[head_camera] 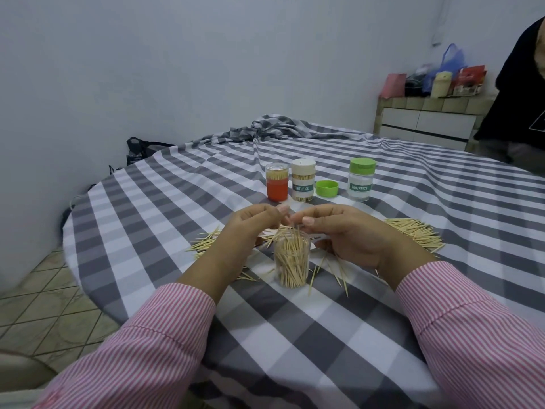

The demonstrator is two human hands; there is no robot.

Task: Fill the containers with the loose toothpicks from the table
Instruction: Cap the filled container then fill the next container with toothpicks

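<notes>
A clear open container [292,261] stands on the checked tablecloth, packed with upright toothpicks that stick out above its rim. My left hand [247,231] and my right hand [351,234] hover on either side of its mouth, fingertips pinching toothpicks over the opening. Loose toothpicks lie in a pile at the right [413,231], in a smaller scatter at the left [206,243], and around the container's base. Further back stand an orange container [276,182] full of toothpicks, a white-lidded labelled container [303,180], and a green-lidded labelled container [360,180].
A loose green lid [326,188] lies between the two labelled containers. The round table [141,202] drops off at the left to a tiled floor. Bunched cloth [274,125] sits at the far edge. A person in dark clothing [519,93] stands at the far right.
</notes>
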